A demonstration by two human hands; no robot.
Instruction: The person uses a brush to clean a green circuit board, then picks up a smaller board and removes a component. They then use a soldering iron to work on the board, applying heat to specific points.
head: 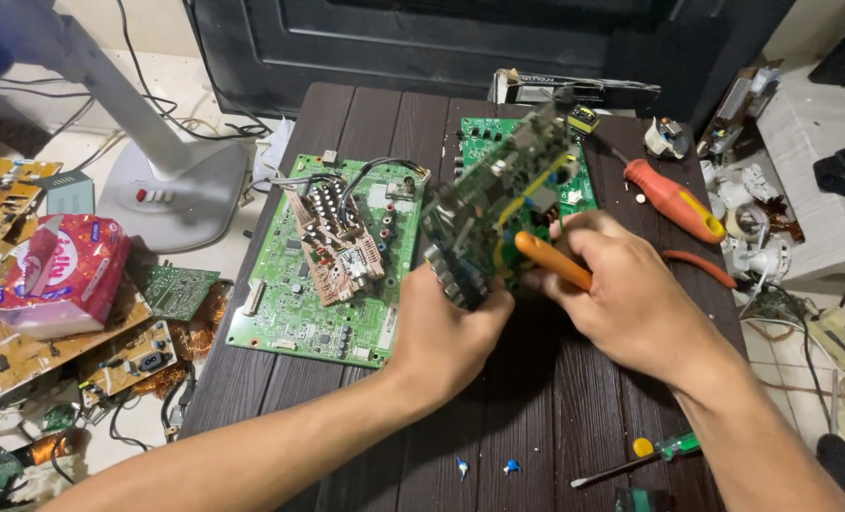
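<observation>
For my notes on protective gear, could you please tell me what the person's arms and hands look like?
Both forearms are bare: no sleeves in view. The left hand and right hand wear no gloves, rings, watch or wristband that I can see.

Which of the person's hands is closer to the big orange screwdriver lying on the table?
The right hand. It sits just below and left of the orange screwdriver, gripping an orange-handled tool. The left hand is farther left, holding up a green circuit board.
</observation>
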